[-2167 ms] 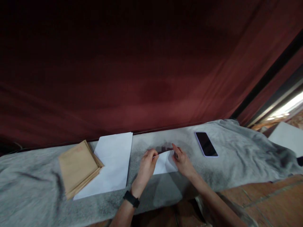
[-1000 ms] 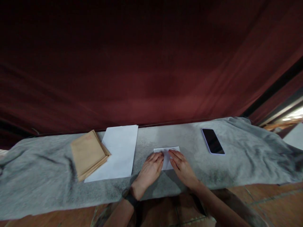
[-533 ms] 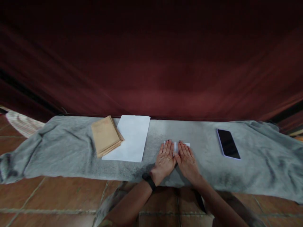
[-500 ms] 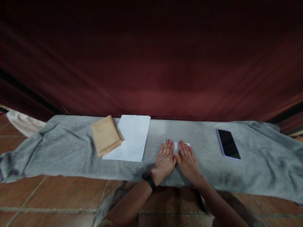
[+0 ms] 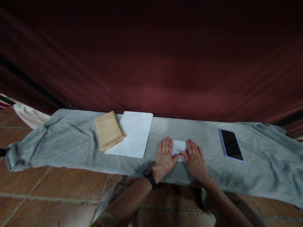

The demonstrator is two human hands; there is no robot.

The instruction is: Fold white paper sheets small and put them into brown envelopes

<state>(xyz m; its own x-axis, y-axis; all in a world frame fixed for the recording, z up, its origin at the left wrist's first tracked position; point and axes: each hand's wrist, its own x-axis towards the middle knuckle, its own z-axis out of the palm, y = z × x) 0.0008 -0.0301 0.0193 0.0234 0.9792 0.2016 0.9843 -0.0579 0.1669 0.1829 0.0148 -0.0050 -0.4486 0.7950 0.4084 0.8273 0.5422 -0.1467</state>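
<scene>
A small folded white paper (image 5: 179, 147) lies on a grey cloth (image 5: 71, 142) spread over a tiled floor. My left hand (image 5: 165, 155) lies flat on the paper's left end, fingers stretched out together. My right hand (image 5: 195, 156) lies flat on its right end, fingers also extended. Both palms press down, and a bare strip of the paper shows between them. A black band sits on my left wrist.
Left of my hands lie a white sheet (image 5: 133, 133) and a stack of brown envelopes (image 5: 108, 130) partly on it. A dark phone (image 5: 231, 144) lies face up at the right. A dark red curtain (image 5: 151, 63) hangs behind the cloth. Brown floor tiles (image 5: 47, 195) run along the near side.
My hands went from pinching and folding the paper to lying flat on it. In the last half second they slid apart, baring the paper's middle. The view has shifted.
</scene>
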